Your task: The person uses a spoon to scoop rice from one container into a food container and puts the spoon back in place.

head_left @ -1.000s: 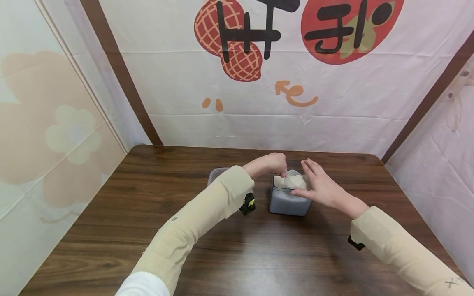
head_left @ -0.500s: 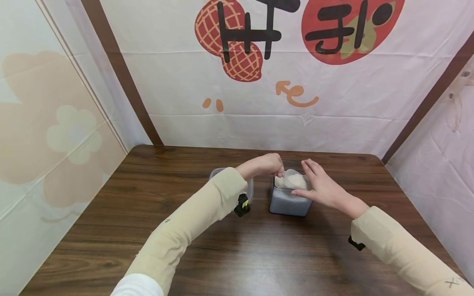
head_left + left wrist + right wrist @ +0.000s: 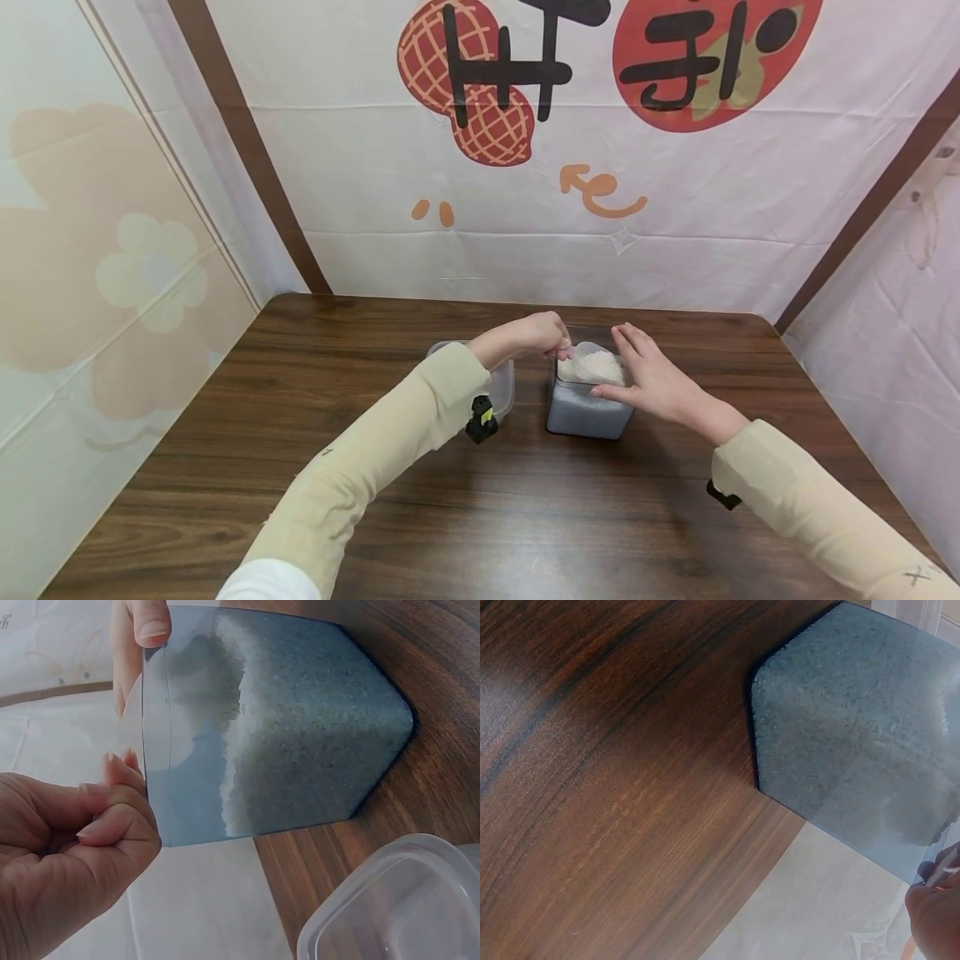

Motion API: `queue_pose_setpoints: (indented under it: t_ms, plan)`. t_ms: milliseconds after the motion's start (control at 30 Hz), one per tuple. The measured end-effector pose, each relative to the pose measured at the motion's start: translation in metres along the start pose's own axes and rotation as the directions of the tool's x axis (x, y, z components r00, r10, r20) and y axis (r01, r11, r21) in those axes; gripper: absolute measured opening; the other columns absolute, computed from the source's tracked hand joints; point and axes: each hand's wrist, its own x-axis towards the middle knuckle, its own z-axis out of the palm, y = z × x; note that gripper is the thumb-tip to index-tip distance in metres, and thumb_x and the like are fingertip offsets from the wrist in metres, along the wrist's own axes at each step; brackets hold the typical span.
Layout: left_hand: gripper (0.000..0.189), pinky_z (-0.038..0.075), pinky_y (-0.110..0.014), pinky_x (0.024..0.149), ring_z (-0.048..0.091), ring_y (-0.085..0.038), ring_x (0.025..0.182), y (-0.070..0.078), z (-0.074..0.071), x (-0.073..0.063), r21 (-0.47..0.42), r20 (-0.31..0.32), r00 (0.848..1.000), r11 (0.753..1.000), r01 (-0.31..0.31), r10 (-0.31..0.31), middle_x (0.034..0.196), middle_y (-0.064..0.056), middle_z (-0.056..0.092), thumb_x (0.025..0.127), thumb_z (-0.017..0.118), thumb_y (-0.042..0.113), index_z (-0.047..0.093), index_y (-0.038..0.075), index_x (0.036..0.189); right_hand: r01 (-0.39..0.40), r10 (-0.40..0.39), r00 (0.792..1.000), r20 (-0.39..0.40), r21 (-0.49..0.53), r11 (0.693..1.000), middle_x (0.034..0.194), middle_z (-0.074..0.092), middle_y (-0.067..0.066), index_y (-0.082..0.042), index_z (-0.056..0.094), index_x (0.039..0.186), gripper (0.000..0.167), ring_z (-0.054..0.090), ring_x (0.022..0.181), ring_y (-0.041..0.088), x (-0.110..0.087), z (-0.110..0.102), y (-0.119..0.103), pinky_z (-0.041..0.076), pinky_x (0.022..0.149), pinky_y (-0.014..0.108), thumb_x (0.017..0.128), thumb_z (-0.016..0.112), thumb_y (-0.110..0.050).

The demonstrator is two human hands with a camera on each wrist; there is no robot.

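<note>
A translucent bluish storage box (image 3: 588, 412) full of white rice (image 3: 566, 368) stands on the table. My left hand (image 3: 542, 333) is at its left rim, fingers curled and pinching the handle end of a clear plastic scoop (image 3: 585, 360). White rice fills the scoop, which sits at the box's mouth. In the left wrist view the scoop's pale edge (image 3: 133, 720) shows above the rim, beyond the left hand (image 3: 82, 847). My right hand (image 3: 660, 382) holds the box by its top, thumb on the near rim and fingers toward the far side.
A clear plastic container (image 3: 504, 387) stands on the wooden table (image 3: 525, 517) left of the box, partly hidden behind my left forearm. Its rim (image 3: 360, 877) shows in the left wrist view. A printed fabric wall (image 3: 360, 267) rises behind the table.
My left hand and forearm have shifted slightly left, uncovering more of the clear container. More of the scoop shows at the box's mouth. The right hand and box stay in place.
</note>
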Motion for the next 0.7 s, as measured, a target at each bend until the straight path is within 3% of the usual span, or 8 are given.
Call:
queue_pose_setpoints:
  t_ms: [300, 467, 600, 633, 700]
  plan:
    - [0.023, 0.030, -0.018, 0.050, 0.037, -0.007, 0.050, -0.007, -0.001, 0.001, -0.036, -0.004, 1.000, 0.999, -0.031, 0.031, 0.059, -0.004, 0.046, 0.090, 0.039, -0.005, 0.061, -0.009, 0.095, 0.001, -0.001, 1.000, 0.009, -0.007, 1.000, 0.148, 0.012, 0.021, 0.005, 0.015, 0.142, 0.102, 0.010, 0.135, 0.037, 0.000, 0.000, 0.000, 0.020, 0.103, 0.052, 0.077, 0.057, -0.062]
    - [0.022, 0.031, -0.019, 0.051, 0.038, -0.008, 0.053, -0.008, -0.001, 0.000, -0.088, -0.011, 1.000, 0.996, 0.000, -0.001, 0.060, -0.004, 0.047, 0.091, 0.040, -0.005, 0.061, -0.010, 0.097, 0.004, -0.004, 1.000, 0.000, -0.014, 1.000, 0.147, 0.013, 0.022, 0.005, 0.016, 0.142, 0.102, 0.011, 0.135, 0.038, 0.000, 0.001, 0.000, 0.021, 0.103, 0.051, 0.077, 0.058, -0.061]
    - [0.023, 0.033, -0.022, 0.054, 0.040, -0.009, 0.053, -0.015, -0.001, 0.006, -0.085, -0.002, 1.000, 0.996, 0.004, -0.004, 0.061, -0.005, 0.049, 0.092, 0.040, -0.003, 0.062, -0.007, 0.096, 0.003, -0.003, 1.000, -0.001, -0.017, 1.000, 0.147, 0.013, 0.021, 0.005, 0.016, 0.142, 0.102, 0.011, 0.135, 0.037, 0.000, 0.001, 0.001, 0.021, 0.103, 0.051, 0.077, 0.058, -0.061]
    - [0.022, 0.034, -0.021, 0.054, 0.041, -0.008, 0.052, -0.025, -0.001, 0.016, -0.097, 0.009, 1.000, 0.995, -0.021, 0.022, 0.060, -0.004, 0.050, 0.091, 0.042, -0.001, 0.063, -0.005, 0.093, 0.002, -0.002, 1.000, 0.000, -0.016, 1.000, 0.147, 0.013, 0.021, 0.005, 0.016, 0.142, 0.102, 0.011, 0.135, 0.037, 0.000, 0.001, 0.001, 0.021, 0.103, 0.051, 0.077, 0.058, -0.062]
    - [0.022, 0.036, -0.022, 0.057, 0.042, -0.009, 0.055, -0.029, -0.001, 0.019, -0.104, 0.017, 1.000, 0.994, -0.020, 0.022, 0.062, -0.004, 0.051, 0.092, 0.042, 0.000, 0.064, -0.003, 0.094, 0.003, -0.003, 1.000, -0.001, -0.012, 1.000, 0.147, 0.013, 0.021, 0.005, 0.017, 0.142, 0.102, 0.010, 0.135, 0.036, 0.000, 0.001, 0.001, 0.021, 0.103, 0.051, 0.077, 0.058, -0.062]
